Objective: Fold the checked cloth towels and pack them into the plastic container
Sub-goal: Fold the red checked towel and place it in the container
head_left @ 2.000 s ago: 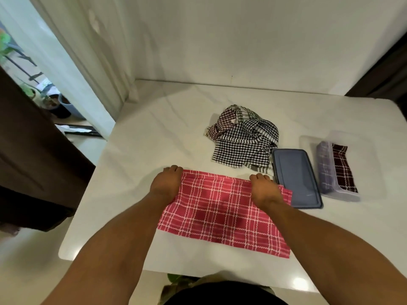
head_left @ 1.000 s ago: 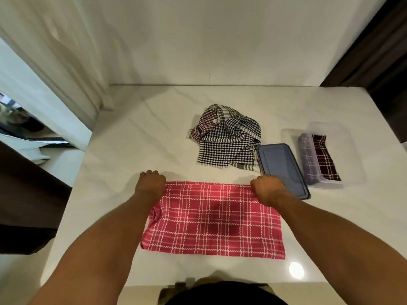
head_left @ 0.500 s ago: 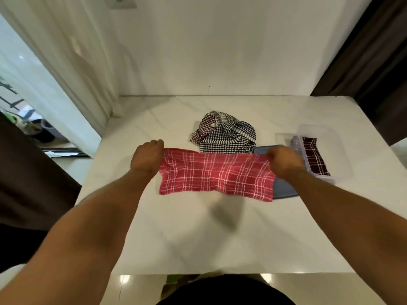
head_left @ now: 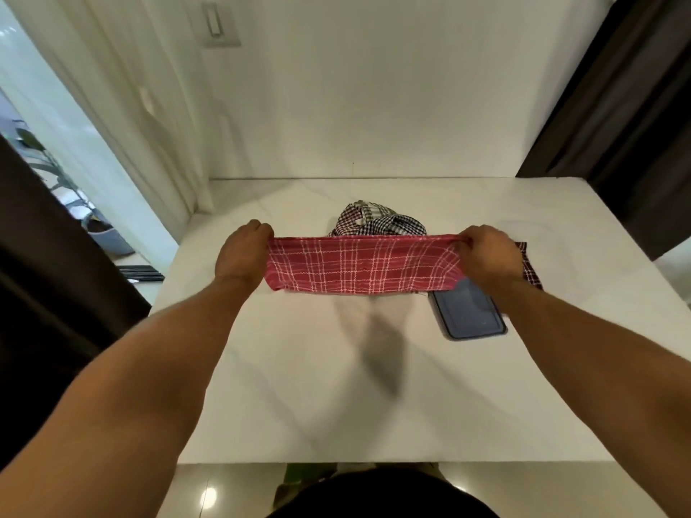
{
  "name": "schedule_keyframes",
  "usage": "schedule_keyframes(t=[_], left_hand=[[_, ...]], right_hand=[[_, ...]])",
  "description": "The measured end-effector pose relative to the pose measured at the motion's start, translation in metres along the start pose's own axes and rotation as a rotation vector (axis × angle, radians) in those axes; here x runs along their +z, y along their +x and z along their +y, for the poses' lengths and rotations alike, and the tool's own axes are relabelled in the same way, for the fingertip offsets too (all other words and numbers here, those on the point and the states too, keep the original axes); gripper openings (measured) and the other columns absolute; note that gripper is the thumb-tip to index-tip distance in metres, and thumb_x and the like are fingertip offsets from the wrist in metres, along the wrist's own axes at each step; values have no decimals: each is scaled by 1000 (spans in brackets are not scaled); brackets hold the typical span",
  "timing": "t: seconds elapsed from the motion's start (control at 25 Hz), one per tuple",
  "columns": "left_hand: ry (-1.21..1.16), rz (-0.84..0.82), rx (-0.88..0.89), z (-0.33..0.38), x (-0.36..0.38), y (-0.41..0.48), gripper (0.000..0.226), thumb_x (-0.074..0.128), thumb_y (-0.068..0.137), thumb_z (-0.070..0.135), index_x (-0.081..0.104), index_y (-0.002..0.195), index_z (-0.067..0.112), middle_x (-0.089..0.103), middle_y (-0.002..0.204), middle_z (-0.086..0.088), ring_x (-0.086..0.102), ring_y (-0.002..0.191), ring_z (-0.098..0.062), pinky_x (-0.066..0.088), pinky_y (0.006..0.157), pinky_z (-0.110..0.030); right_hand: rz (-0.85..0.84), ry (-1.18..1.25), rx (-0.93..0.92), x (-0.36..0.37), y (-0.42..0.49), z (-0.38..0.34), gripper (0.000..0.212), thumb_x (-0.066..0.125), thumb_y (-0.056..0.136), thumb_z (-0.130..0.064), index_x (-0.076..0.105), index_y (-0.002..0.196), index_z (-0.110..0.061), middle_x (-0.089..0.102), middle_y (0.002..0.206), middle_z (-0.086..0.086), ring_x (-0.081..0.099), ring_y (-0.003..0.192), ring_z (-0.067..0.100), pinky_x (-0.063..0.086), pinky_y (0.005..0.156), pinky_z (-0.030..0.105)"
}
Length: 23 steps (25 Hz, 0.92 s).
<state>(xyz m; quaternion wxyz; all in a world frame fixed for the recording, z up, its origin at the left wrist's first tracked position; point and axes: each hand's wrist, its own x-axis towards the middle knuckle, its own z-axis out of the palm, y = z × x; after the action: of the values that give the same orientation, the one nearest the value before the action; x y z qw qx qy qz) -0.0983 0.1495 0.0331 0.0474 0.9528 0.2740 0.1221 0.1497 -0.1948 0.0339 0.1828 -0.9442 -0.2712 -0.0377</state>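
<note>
A red checked towel [head_left: 359, 265] hangs stretched in the air above the white table [head_left: 336, 386]. My left hand [head_left: 243, 254] grips its left end and my right hand [head_left: 486, 256] grips its right end. Behind it a heap of black-and-white and dark red checked towels [head_left: 377, 220] lies on the table. The plastic container is almost wholly hidden behind my right hand; only a strip of a dark red checked towel [head_left: 529, 265] in it shows.
A blue-grey container lid [head_left: 467, 312] lies flat on the table below my right hand. The wall runs along the table's far edge. Dark curtains hang at the right and left, with a window at the left.
Both hands lifted the red towel off the table and raised it, pulled taut between them. The head view tilted up, so more wall shows.
</note>
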Motion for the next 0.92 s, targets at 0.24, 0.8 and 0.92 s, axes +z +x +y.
schedule_keyframes(t=[0.24, 0.8, 0.92], left_hand=[[158, -88, -1, -6, -4, -7, 17, 53, 88, 8, 67, 98, 11, 61, 92, -9, 58, 86, -31, 48, 72, -39], [212, -132, -99, -5, -8, -8, 21, 49, 86, 4, 67, 95, 10, 60, 90, -12, 60, 81, -36, 46, 66, -37], [102, -122, -117, -9, -5, -6, 19, 49, 86, 8, 66, 95, 12, 59, 93, -10, 60, 82, -35, 48, 69, -38]], right_hand=[[-190, 219, -68, 2, -5, 14, 13, 68, 89, -22, 78, 97, -20, 76, 94, 0, 68, 87, 20, 56, 82, 42], [-393, 46, -103, -2, 4, 28, 17, 69, 92, -24, 77, 101, -13, 74, 92, 5, 64, 80, 17, 49, 74, 28], [-341, 141, -104, 1, 7, 24, 17, 67, 89, -14, 78, 102, -12, 76, 97, 8, 66, 84, 18, 49, 77, 26]])
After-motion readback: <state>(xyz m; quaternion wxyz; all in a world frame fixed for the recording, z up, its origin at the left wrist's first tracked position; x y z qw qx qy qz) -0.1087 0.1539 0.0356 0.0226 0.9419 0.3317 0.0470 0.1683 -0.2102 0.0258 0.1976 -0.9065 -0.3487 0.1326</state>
